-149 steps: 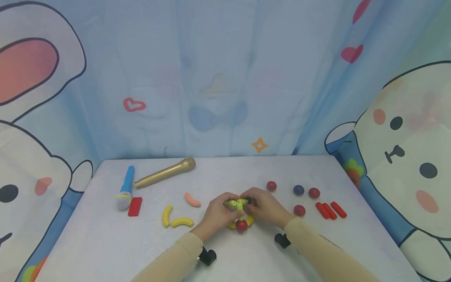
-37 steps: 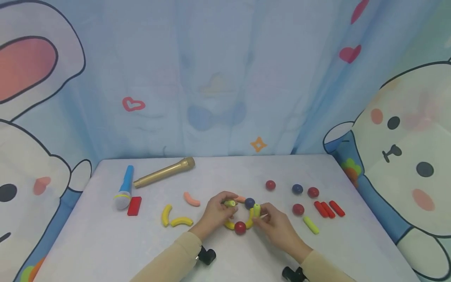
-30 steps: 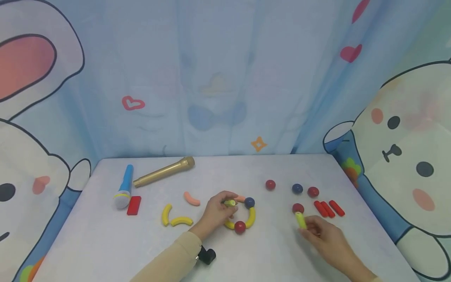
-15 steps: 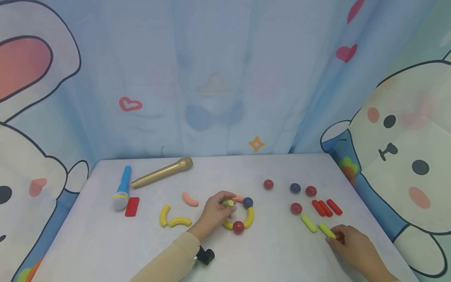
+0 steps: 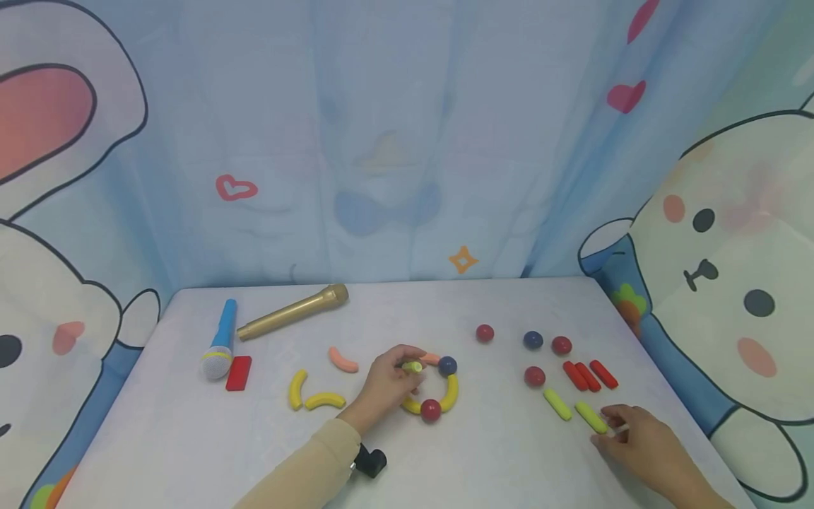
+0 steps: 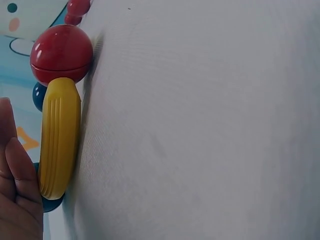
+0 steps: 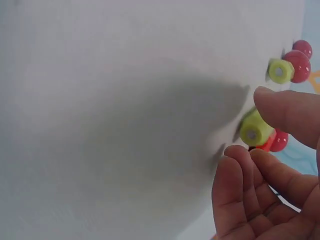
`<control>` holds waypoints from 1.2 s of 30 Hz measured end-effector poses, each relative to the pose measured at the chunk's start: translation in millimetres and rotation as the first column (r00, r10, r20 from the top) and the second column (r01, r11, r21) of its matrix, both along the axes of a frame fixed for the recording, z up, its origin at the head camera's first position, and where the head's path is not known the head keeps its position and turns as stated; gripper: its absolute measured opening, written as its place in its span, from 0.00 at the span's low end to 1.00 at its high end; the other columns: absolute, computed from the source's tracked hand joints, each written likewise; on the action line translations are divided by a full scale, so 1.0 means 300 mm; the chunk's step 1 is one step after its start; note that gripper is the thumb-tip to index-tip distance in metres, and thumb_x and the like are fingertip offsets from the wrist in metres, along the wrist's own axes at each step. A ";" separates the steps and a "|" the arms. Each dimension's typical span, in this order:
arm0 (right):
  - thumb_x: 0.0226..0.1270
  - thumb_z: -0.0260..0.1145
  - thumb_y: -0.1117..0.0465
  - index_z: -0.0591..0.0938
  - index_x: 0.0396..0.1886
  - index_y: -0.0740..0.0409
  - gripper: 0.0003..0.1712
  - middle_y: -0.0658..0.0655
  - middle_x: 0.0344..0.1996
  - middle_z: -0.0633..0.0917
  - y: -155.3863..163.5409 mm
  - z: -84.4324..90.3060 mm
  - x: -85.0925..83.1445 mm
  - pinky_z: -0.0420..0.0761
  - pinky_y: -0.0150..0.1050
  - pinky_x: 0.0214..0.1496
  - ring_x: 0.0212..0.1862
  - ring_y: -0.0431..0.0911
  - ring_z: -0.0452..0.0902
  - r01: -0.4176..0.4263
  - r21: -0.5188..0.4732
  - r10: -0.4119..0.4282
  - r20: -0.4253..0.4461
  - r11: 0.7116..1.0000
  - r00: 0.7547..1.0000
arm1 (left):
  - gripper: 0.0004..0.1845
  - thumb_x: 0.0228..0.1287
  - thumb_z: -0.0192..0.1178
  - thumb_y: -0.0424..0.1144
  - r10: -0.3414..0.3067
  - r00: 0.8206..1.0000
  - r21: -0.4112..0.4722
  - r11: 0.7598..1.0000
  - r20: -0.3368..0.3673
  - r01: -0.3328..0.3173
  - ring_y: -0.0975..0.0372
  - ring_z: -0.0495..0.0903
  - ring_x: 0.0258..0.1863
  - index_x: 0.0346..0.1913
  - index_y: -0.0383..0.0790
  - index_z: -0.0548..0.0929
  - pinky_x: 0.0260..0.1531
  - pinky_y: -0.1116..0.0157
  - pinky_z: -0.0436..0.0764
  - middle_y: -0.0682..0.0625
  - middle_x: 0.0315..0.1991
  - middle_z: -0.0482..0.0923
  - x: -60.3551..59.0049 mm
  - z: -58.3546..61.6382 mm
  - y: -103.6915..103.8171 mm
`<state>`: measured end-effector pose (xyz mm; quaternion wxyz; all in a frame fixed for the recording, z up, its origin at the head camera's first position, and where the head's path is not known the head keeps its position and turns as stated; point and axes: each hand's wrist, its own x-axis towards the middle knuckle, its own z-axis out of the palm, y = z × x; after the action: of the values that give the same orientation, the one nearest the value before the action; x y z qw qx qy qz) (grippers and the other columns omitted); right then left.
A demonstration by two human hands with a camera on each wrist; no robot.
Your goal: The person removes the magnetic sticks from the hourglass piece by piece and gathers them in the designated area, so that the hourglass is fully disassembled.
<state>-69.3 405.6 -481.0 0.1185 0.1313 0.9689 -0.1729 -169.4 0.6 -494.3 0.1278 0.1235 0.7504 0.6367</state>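
In the head view, my left hand pinches a lime-green magnetic stick at the left side of a ring on the table. That ring shows a peach curved stick, a blue ball, a yellow curved stick and a red ball; the hand hides its left part. At the right, my right hand holds nothing, thumb and fingers apart. Just off its fingertips lies a second lime-green stick, beside another lime-green stick. The right wrist view shows the nearer stick's end past the thumb.
Red balls, a blue ball and red sticks lie at the right. Leftward are yellow curved sticks, a peach one, a red block, a blue toy microphone and a gold microphone.
My right hand has carried a lime-green stick from the ring to the right, laid it beside the other one and let go. The left hand has stayed at the ring.
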 end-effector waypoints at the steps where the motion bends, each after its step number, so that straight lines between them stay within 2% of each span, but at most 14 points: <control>1: 0.52 0.79 0.47 0.76 0.56 0.74 0.42 0.62 0.39 0.81 -0.001 0.008 0.000 0.85 0.49 0.39 0.34 0.48 0.76 0.001 0.004 -0.001 -0.004 1.000 1.000 | 0.20 0.62 0.60 0.24 0.001 1.000 0.002 1.000 -0.001 -0.001 0.59 0.83 0.30 0.56 0.43 0.80 0.31 0.68 0.82 0.48 0.52 0.80 -0.001 0.000 0.000; 4: 0.51 0.81 0.49 0.75 0.57 0.73 0.43 0.64 0.41 0.81 -0.019 0.040 -0.004 0.85 0.47 0.37 0.32 0.47 0.75 -0.018 0.022 0.019 -0.052 1.000 0.998 | 0.19 0.64 0.60 0.25 0.003 1.000 0.010 1.000 -0.001 -0.003 0.59 0.83 0.29 0.56 0.43 0.81 0.30 0.68 0.82 0.48 0.52 0.80 -0.002 0.001 -0.003; 7: 0.52 0.81 0.53 0.77 0.57 0.70 0.39 0.64 0.42 0.81 -0.087 0.083 -0.014 0.85 0.42 0.34 0.31 0.47 0.74 -0.061 0.006 0.061 -0.138 0.998 0.988 | 0.17 0.65 0.63 0.28 0.016 1.000 0.005 1.000 -0.009 -0.016 0.60 0.83 0.28 0.55 0.44 0.81 0.28 0.69 0.81 0.51 0.51 0.80 -0.003 0.001 -0.011; 10: 0.55 0.79 0.57 0.79 0.57 0.65 0.32 0.60 0.43 0.82 -0.216 0.122 -0.045 0.83 0.36 0.32 0.32 0.46 0.74 -0.136 -0.051 0.121 -0.226 0.989 0.967 | 0.17 0.65 0.65 0.31 0.037 0.999 -0.013 0.999 -0.005 -0.037 0.60 0.82 0.28 0.55 0.46 0.82 0.28 0.68 0.81 0.53 0.50 0.81 -0.003 0.002 -0.023; 13: 0.57 0.78 0.58 0.81 0.56 0.59 0.27 0.55 0.44 0.83 -0.380 0.139 -0.103 0.82 0.33 0.33 0.35 0.44 0.76 -0.224 -0.139 0.177 -0.287 0.965 0.942 | 0.17 0.64 0.67 0.35 0.067 0.998 -0.058 0.996 0.003 -0.067 0.59 0.82 0.28 0.56 0.49 0.83 0.29 0.67 0.82 0.54 0.50 0.80 -0.004 0.000 -0.037; 16: 0.60 0.76 0.60 0.81 0.55 0.53 0.23 0.51 0.46 0.83 -0.537 0.127 -0.177 0.82 0.33 0.37 0.38 0.42 0.78 -0.299 -0.277 0.209 -0.312 0.913 0.927 | 0.18 0.62 0.69 0.40 0.096 0.995 -0.126 0.987 -0.023 -0.098 0.60 0.81 0.35 0.56 0.50 0.84 0.34 0.66 0.82 0.53 0.52 0.80 -0.006 -0.007 -0.048; 21: 0.66 0.70 0.63 0.81 0.55 0.48 0.19 0.47 0.48 0.83 -0.715 0.063 -0.274 0.83 0.34 0.40 0.41 0.42 0.79 -0.393 -0.500 0.236 -0.348 0.772 0.907 | 0.21 0.62 0.70 0.46 0.112 0.992 -0.183 0.976 -0.058 -0.121 0.63 0.82 0.39 0.57 0.46 0.83 0.39 0.66 0.82 0.48 0.58 0.78 -0.010 -0.020 -0.054; 23: 0.67 0.69 0.64 0.82 0.55 0.47 0.18 0.47 0.48 0.83 -0.752 0.039 -0.292 0.83 0.34 0.42 0.42 0.43 0.80 -0.404 -0.541 0.229 -0.362 0.738 0.903 | 0.21 0.63 0.69 0.47 0.107 0.993 -0.180 0.977 -0.059 -0.116 0.62 0.82 0.37 0.57 0.45 0.83 0.39 0.65 0.83 0.48 0.58 0.78 -0.012 -0.023 -0.056; 25: 0.67 0.69 0.64 0.82 0.54 0.45 0.18 0.47 0.48 0.83 -0.777 0.026 -0.299 0.83 0.35 0.44 0.43 0.43 0.81 -0.399 -0.573 0.215 -0.362 0.716 0.907 | 0.21 0.63 0.69 0.46 0.101 0.991 -0.180 0.977 -0.083 -0.114 0.64 0.80 0.32 0.57 0.45 0.83 0.36 0.67 0.82 0.49 0.56 0.79 -0.013 -0.024 -0.057; 29: 0.66 0.71 0.62 0.82 0.51 0.43 0.17 0.45 0.45 0.83 -0.807 0.022 -0.313 0.82 0.37 0.46 0.44 0.43 0.81 -0.422 -0.570 0.231 -0.378 0.705 0.897 | 0.20 0.63 0.67 0.42 0.086 0.992 -0.202 0.974 -0.095 -0.104 0.65 0.73 0.19 0.57 0.42 0.83 0.30 0.67 0.77 0.51 0.39 0.84 -0.016 -0.023 -0.068; 30: 0.66 0.71 0.62 0.82 0.51 0.43 0.16 0.45 0.44 0.83 -0.812 0.023 -0.318 0.83 0.37 0.46 0.44 0.43 0.81 -0.432 -0.564 0.240 -0.384 0.703 0.892 | 0.20 0.63 0.67 0.41 0.082 0.992 -0.206 0.973 -0.095 -0.100 0.66 0.69 0.15 0.57 0.41 0.83 0.27 0.67 0.76 0.51 0.38 0.84 -0.016 -0.023 -0.070; 32: 0.67 0.70 0.60 0.80 0.49 0.43 0.14 0.45 0.44 0.83 -0.818 0.018 -0.331 0.83 0.38 0.47 0.44 0.43 0.81 -0.450 -0.544 0.259 -0.393 0.708 0.882 | 0.21 0.61 0.67 0.37 0.079 0.993 -0.216 0.972 -0.088 -0.097 0.67 0.69 0.17 0.58 0.41 0.82 0.30 0.67 0.76 0.51 0.39 0.84 -0.016 -0.023 -0.077; 36: 0.73 0.64 0.58 0.75 0.51 0.47 0.11 0.47 0.45 0.84 -0.821 -0.008 -0.340 0.82 0.40 0.52 0.45 0.42 0.83 -0.436 -0.532 0.265 -0.368 0.726 0.891 | 0.25 0.57 0.70 0.32 0.077 0.993 -0.225 0.970 -0.091 -0.096 0.65 0.75 0.19 0.59 0.41 0.81 0.31 0.66 0.79 0.47 0.54 0.81 -0.014 -0.027 -0.081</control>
<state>-171.5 159.3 -483.3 0.0536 -0.1249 0.8767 -0.4614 -173.8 -23.8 -502.4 0.0825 0.1009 0.8281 0.5452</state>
